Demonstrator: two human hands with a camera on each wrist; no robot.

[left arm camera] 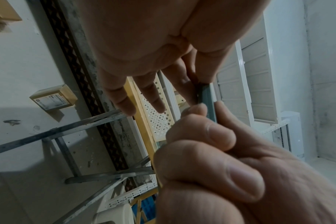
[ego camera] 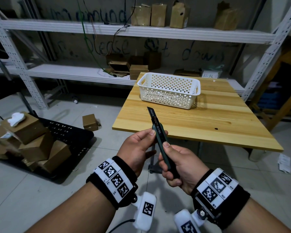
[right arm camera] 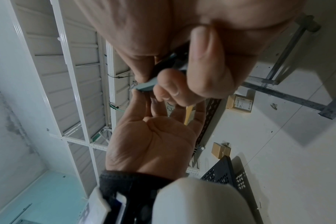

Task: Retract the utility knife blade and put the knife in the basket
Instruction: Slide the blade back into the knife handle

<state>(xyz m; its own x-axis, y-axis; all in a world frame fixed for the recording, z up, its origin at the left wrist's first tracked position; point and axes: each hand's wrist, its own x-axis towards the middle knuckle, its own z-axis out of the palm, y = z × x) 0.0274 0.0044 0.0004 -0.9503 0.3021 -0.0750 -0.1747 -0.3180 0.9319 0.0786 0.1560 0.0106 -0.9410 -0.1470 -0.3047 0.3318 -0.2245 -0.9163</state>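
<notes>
A dark green utility knife [ego camera: 161, 145] is held in front of the table, its black blade [ego camera: 151, 114] sticking out and pointing up toward the basket. My right hand [ego camera: 176, 165] grips the handle with its thumb on top of the body. My left hand [ego camera: 141, 145] pinches the knife's front end between thumb and forefinger, its other fingers straight. In the left wrist view the green knife body [left arm camera: 206, 98] shows between both hands. The white perforated basket [ego camera: 169, 89] stands empty at the back of the wooden table [ego camera: 208, 125].
Grey metal shelves [ego camera: 107, 29] with cardboard boxes stand behind the table. A black crate [ego camera: 65, 132] and stacked cardboard boxes [ego camera: 34, 142] lie on the tiled floor at left. A small box [ego camera: 89, 122] sits on the floor near the table's left edge.
</notes>
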